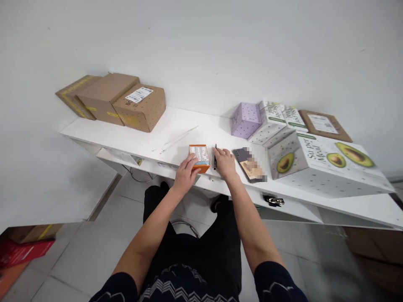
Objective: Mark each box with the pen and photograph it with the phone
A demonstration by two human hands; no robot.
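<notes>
A small orange box (201,152) with a white printed label on top sits at the shelf's front edge. My left hand (188,171) grips its left front corner, fingers over the label and thumb against the front side. Just right of the box, my right hand (225,162) is closed over a slim black pen-shaped tool (215,162). The tool lies low against the white surface with a narrow tip pointing away from me; whether it is a pen or a cutter I cannot make out. A dark smartphone (248,165), partly pixelated, lies right of my right hand.
Brown cardboard boxes (108,96) stand at the back left of the white shelf (179,121). To the right are a lilac box (247,119), white avocado-print boxes (330,163) and a labelled brown box (325,124). A black-and-metal object (274,201) is below the front edge.
</notes>
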